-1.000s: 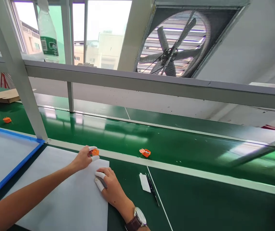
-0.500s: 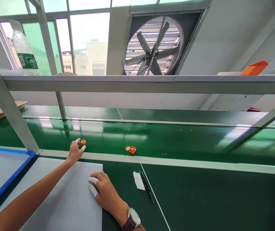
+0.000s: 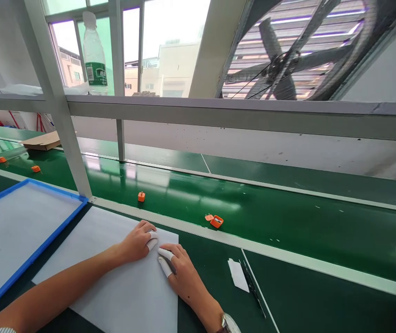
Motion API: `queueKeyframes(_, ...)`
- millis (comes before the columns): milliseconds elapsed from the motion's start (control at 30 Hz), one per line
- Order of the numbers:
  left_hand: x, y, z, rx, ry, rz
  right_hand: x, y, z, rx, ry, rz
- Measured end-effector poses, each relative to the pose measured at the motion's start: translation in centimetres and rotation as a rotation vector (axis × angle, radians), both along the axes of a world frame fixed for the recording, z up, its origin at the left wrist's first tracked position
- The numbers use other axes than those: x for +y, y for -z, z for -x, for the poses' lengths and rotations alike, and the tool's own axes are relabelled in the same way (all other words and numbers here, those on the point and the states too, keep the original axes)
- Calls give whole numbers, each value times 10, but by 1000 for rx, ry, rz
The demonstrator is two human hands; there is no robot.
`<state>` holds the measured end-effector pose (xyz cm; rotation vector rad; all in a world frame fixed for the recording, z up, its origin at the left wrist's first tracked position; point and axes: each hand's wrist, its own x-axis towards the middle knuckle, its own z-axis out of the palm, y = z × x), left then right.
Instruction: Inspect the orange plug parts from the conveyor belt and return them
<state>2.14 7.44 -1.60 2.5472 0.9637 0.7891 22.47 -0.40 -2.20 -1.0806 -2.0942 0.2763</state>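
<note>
My left hand is over the white sheet, its fingers curled and its thumb and forefinger in white finger cots. Just to its right is my right hand, with thumb and forefinger, also in white cots, drawn together near the sheet's right edge. Whatever either hand may pinch is hidden or too small to make out. Beyond the pale strip, a small orange sharpener stands on the green surface, apart from both hands. Farther right lies another orange sharpener with its lid open.
A blue-edged white board lies at left. Right of my hands are a white paper scrap and a black pen. More orange pieces and a cardboard piece lie at far left. A metal frame rises ahead.
My left hand has let go of the orange sharpener beyond the strip and come back beside my right hand over the sheet. The view has turned left.
</note>
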Motion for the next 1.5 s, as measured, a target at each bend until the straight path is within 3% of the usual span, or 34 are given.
queueKeyframes(200, -1, 4, -5, -17, -23, -6, 1, 1, -1, 11, 19, 12)
queueKeyframes(467, 8, -6, -10, -36, -53, 100, -4, -2, 2, 9, 68, 18)
queueKeyframes(600, 22, -13, -44, -20, -47, 186, -3, 1, 2, -22, 90, 20)
queueKeyframes(800, 50, -21, -120, 31, -10, 402, -3, 6, 2, -39, 132, 35)
queueKeyframes(1033, 86, -20, -171, 8, -253, 553, -5, 2, 1, -35, 130, 59)
queueKeyframes(1167, 95, -21, -176, -91, -298, 620, -4, 4, 2, -32, 136, 38)
queueKeyframes(1300, 93, -29, -170, -274, -253, 725, -2, 6, 2, -49, 135, 21)
queueKeyframes(1500, 51, -59, -119, -574, -54, 939, 0, 7, 2, -50, 128, -3)
